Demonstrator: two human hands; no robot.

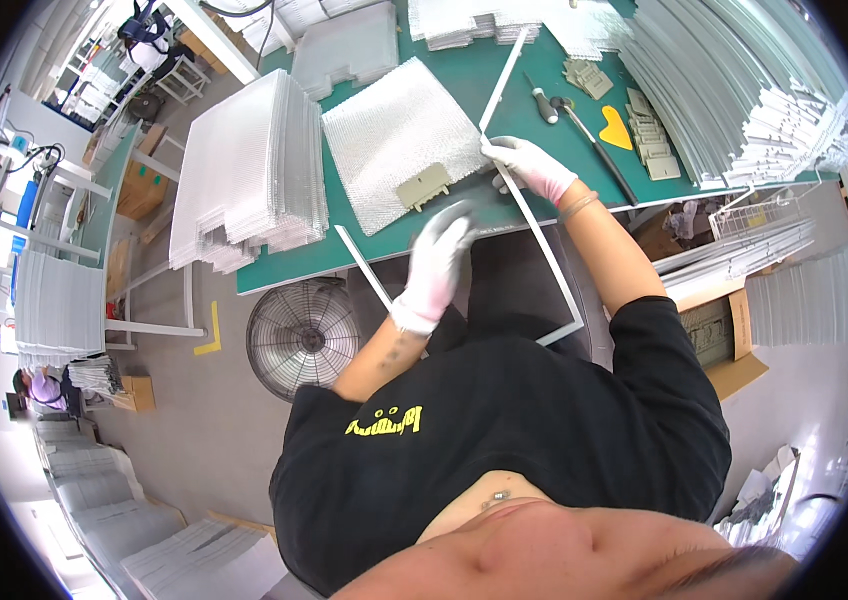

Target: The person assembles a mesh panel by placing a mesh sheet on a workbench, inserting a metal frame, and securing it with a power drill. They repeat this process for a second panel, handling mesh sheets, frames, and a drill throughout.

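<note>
Black shirt filled the foreground; beyond it my right hand pinched a pale strip over the green table, by the mesh panel. My left hand was blurred, its grip impossible to tell. I seemed to be positioning the strip, which called for a steadying second hold.

Your gloved right grip holds a slim white frame near a corner — your left grip, its fingers blurred, hangs near the beige bracket on the mesh sheet. A screwdriver, a hammer and a flat yellow piece lie rightward on the green counter — stacked sheets lie left.
</note>
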